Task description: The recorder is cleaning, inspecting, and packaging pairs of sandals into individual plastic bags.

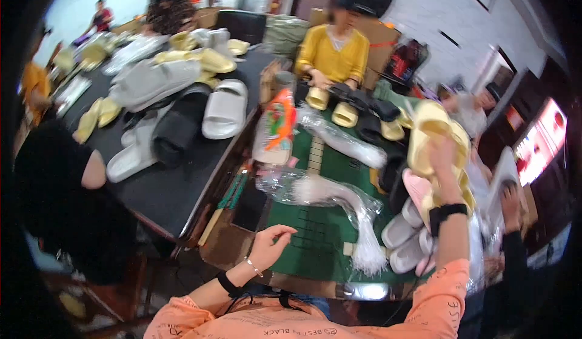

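A: What fills the view, biggest first?

B: A green table (pixel 315 242) covered in slippers; beside it a dark table (pixel 176 193) with white and black slippers (pixel 225 108); a person in a yellow top (pixel 334 54) sits at the far end; clear plastic bags (pixel 339 196) lie mid-table.

A: And the hands?

B: The right hand (pixel 445 163) is raised, closed around a pale yellow slipper (pixel 433 136) at the right of the green table; the left hand (pixel 270 245) hovers over the near edge, fingers loosely curled, holding nothing.

A: How would the slipper handle?

B: Probably light, soft foam, bendable, not fragile; best gripped across the strap or the sole's edge.
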Demonstrator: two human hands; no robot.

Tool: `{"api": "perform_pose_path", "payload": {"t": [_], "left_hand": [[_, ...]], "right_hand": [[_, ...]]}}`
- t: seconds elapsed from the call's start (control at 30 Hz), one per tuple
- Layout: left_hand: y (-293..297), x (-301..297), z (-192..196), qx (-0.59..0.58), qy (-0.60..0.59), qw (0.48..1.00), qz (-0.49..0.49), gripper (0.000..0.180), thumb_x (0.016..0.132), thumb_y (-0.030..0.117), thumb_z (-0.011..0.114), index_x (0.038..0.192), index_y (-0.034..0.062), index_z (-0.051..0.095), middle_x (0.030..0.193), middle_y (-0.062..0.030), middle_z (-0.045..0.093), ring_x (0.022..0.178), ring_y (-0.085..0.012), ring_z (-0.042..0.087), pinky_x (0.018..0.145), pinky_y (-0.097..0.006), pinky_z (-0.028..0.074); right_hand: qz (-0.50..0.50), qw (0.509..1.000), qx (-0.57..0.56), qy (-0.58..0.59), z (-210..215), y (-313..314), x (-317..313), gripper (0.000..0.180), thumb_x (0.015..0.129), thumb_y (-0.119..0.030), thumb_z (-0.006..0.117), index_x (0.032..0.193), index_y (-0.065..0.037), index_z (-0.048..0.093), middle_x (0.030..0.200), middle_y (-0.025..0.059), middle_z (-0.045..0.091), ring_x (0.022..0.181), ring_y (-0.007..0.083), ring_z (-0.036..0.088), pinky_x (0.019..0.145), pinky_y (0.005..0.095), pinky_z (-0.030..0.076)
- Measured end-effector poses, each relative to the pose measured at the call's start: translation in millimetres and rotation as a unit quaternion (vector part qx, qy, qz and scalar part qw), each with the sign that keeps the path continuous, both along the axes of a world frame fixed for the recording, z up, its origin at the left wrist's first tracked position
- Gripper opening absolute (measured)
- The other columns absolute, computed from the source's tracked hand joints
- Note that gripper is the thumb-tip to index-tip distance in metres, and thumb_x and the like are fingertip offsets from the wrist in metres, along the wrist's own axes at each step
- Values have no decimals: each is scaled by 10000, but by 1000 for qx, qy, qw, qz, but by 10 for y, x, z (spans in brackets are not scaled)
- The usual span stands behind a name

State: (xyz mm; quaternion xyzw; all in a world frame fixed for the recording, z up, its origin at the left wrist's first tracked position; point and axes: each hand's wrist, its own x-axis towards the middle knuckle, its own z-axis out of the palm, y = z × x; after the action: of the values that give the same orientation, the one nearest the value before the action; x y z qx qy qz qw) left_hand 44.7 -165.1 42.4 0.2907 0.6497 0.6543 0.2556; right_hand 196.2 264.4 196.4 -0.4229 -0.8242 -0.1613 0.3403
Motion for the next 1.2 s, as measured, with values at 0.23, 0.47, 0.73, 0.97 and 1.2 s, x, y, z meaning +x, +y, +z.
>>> {"api": "perform_pose_path", "payload": {"t": [0.23, 0.47, 0.73, 0.97, 1.2], "left_hand": [[-440, -512, 338, -37, 158, 987, 2, 128, 776, 52, 527, 872, 32, 610, 729, -45, 569, 622, -81, 516, 547, -216, 417], [-227, -2028, 589, 55, -158, 942, 292, 554, 739, 201, 589, 1191, -3, 343, 1012, -88, 455, 801, -163, 489, 608, -289, 457], [144, -3183, -120, 152, -338, 889, 269, 352, 805, 137, 478, 1127, 27, 390, 1053, -158, 487, 858, -325, 532, 673, -448, 458], [317, -2938, -1, 307, -315, 874, 206, 332, 800, 15, 420, 1131, 21, 399, 1104, -138, 472, 1011, -292, 471, 812, -442, 411], [-12, -2095, 472, 367, -234, 899, 48, 355, 828, 106, 497, 1163, 62, 386, 1099, -68, 484, 997, -212, 464, 813, -337, 403]], "right_hand": [[-246, 959, -131, -54, 143, 466, 348, 496, 748, -305, 532, 1146, -27, 429, 1267, 183, 325, 1139, 344, 339, 908, 460, 305], [-48, 955, -279, -84, -206, 1292, 987, 385, 759, -312, 492, 992, -7, 534, 851, 192, 581, 847, 324, 542, 754, 349, 423], [-60, 962, -266, -34, -27, 932, 971, 369, 750, -328, 515, 944, -18, 567, 912, 148, 583, 814, 287, 554, 708, 368, 423], [162, 982, -77, 62, 150, -603, 649, 281, 711, -210, 613, 947, -63, 575, 1060, 144, 509, 1024, 299, 447, 887, 378, 322], [325, 930, -165, 36, -149, -2114, 57, 350, 713, -161, 615, 1033, -47, 530, 1076, 124, 508, 1018, 276, 455, 889, 359, 339]]}}
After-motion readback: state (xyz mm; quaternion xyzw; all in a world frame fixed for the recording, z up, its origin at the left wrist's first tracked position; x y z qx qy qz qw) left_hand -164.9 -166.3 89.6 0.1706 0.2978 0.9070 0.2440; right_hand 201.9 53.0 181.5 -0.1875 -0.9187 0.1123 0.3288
